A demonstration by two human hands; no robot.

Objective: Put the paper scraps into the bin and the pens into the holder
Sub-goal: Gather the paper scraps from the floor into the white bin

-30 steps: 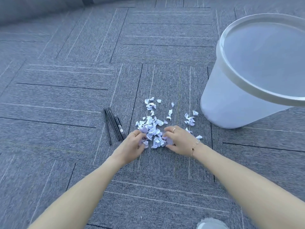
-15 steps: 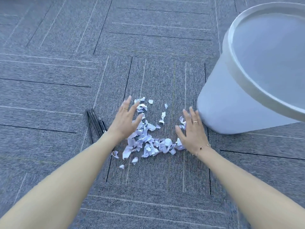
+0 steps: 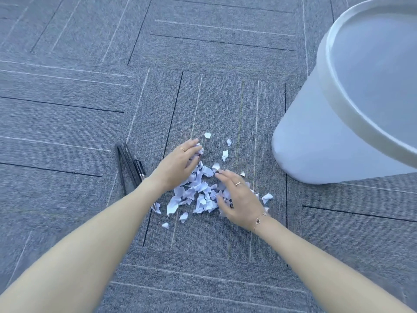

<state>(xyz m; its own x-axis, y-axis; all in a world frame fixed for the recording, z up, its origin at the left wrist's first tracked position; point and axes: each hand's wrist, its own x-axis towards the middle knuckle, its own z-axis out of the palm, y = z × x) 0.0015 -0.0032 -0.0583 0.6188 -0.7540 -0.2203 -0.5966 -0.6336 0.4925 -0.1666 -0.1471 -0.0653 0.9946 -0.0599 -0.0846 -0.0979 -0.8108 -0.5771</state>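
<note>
On the grey carpet floor (image 3: pixel 225 233) the paper scraps (image 3: pixel 196 193) lie in a loose heap between the two hands, with a few strays beyond it on the far side and a few more on the near-left edge. The left hand (image 3: pixel 178 166) lies over the far-left side of the heap, its fingers (image 3: pixel 191 143) loosely curved over a few scraps; whether it has any pinched cannot be told. The right hand (image 3: pixel 237 199) rests on the heap's near-right side with its fingers straight and spread low across the paper, gripping nothing that shows. So the heap sits directly between the two palms, and both hands are equally near it, which suits a two-handed scoop inward. The bin (image 3: pixel 338 132) stands just to the right and a little farther off, its open rim high above the floor, so a gathered handful would likely have to be lifted up and carried right, the right hand's side. The pens (image 3: pixel 129 168) lie together just left of the left wrist, their long axis running near to far, untouched. No holder is in view.
</note>
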